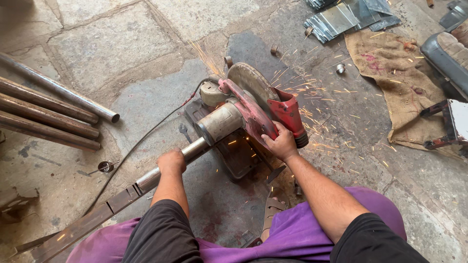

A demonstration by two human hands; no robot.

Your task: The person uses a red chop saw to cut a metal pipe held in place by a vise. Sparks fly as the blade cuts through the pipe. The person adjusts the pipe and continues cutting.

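1. Setup: the left hand is wrapped around a steel pipe that lies on the stone floor and feeds from near left into a red chop saw at centre. Grip closed on the pipe, just short of the motor housing.
2. The right hand holds the saw's red handle, fingers curled over it. Sparks fan out to the right and far side.
3. Risk: sparks land on the burlap sack at right; it could smoulder if the stream goes on hitting it.
4. Risk: both forearms are bare and no gloves show, so hot particles could burn skin.
5. Risk: the left hand sits near the cutting disc; if the pipe rolls or grabs, the hand could be pulled toward it.
6. Risk: the power cord trails across the floor beside the pipe and could snag.
7. A sandalled foot rests close to the saw base, within reach of a falling offcut.
8. Hidden: the cut point is masked by the guard and motor; the clamp state cannot be told. The pipe's near end runs out of view. Stacked pipes at left are cut off by the edge.
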